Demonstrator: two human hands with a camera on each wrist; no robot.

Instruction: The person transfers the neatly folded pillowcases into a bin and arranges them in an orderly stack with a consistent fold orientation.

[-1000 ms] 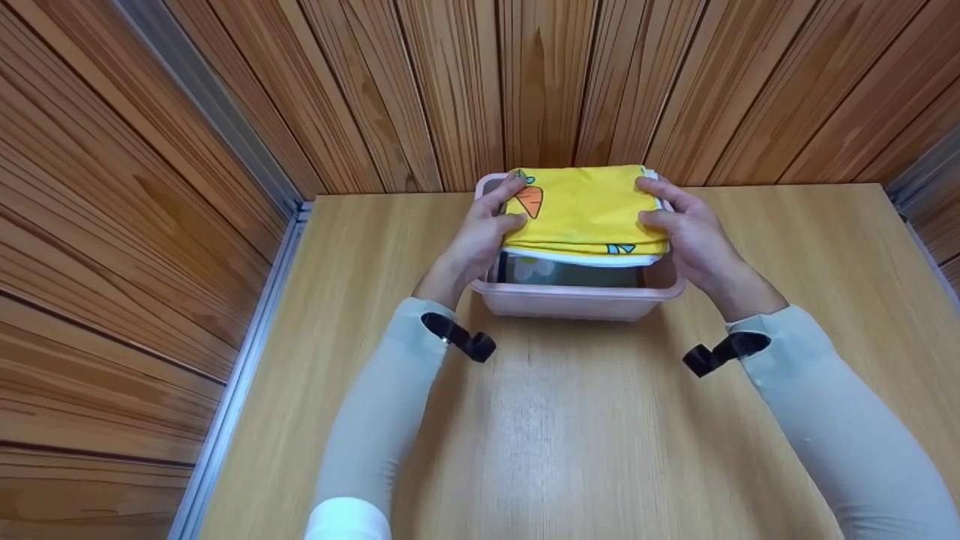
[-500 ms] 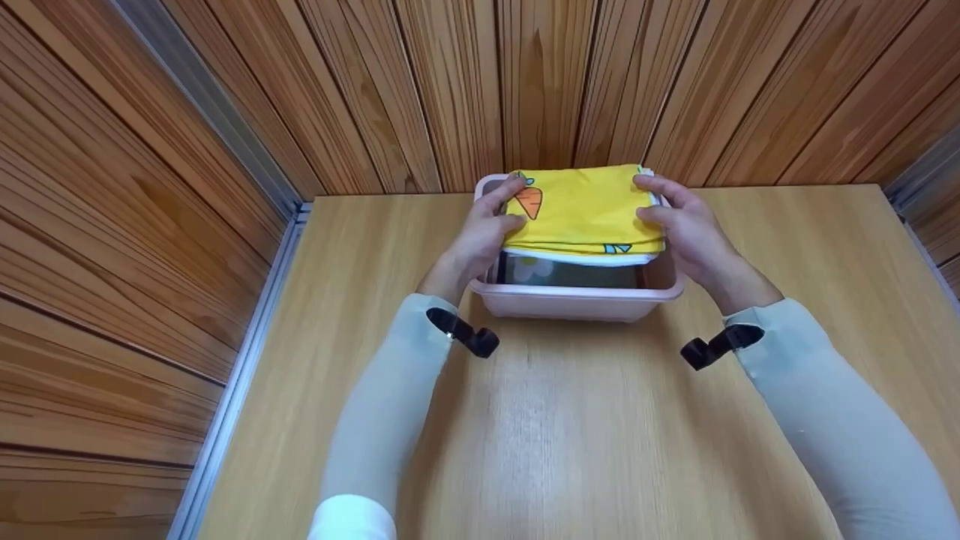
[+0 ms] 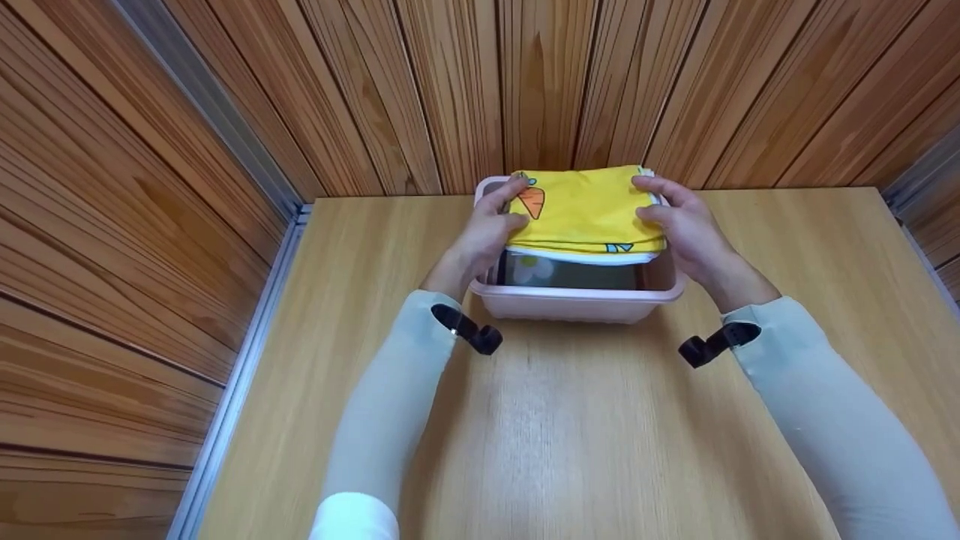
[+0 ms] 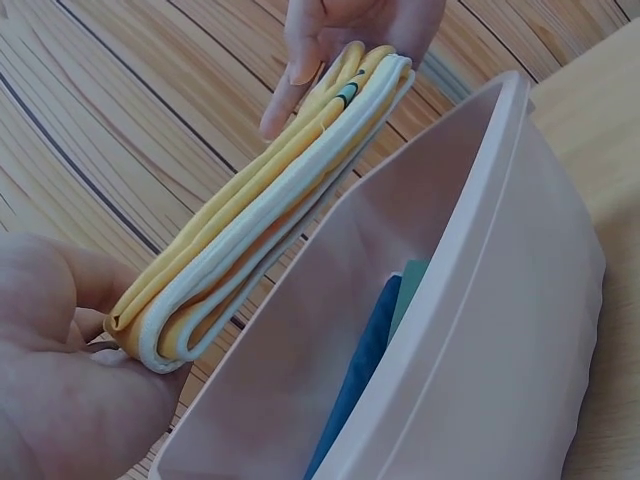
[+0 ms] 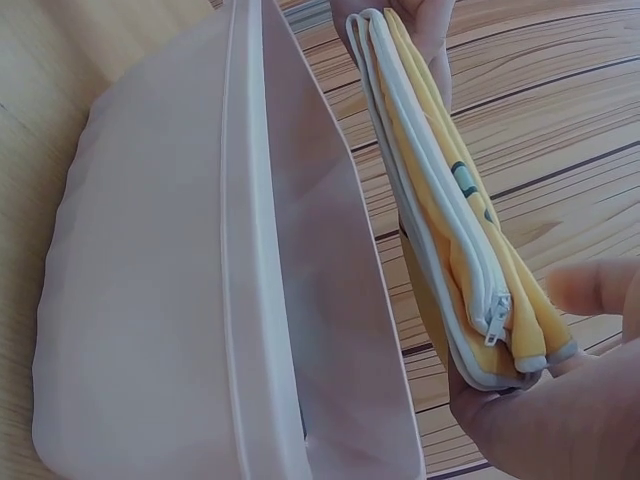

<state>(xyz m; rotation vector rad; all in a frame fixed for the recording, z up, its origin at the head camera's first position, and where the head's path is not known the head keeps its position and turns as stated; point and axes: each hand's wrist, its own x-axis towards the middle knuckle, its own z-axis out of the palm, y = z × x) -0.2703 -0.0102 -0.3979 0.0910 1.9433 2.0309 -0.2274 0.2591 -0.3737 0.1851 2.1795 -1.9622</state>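
A folded yellow fabric cover (image 3: pixel 585 206) with a carrot print is held level over a pale pink bin (image 3: pixel 570 306). White piping runs round its layered edges, and a zipper pull (image 5: pixel 496 322) shows in the right wrist view. My left hand (image 3: pixel 484 234) grips its left end, thumb on top. At the opposite end my right hand (image 3: pixel 694 234) pinches the cover, thumb and forefinger on top. Below it, inside the bin, lies a dark green item with a white flower (image 3: pixel 534 270). Blue fabric (image 4: pixel 358 375) stands against the bin's inner wall; the cover hides the rest of the contents.
The bin stands near the back of a wooden table (image 3: pixel 555 420). Behind it rises a wood-panelled wall (image 3: pixel 540 90); another panelled wall (image 3: pixel 112 225) borders the left side, with a metal strip (image 3: pixel 251 360) along the table edge.
Both forearms have shifted slightly inward and forward. The cover stays over the bin in both hands, almost still.
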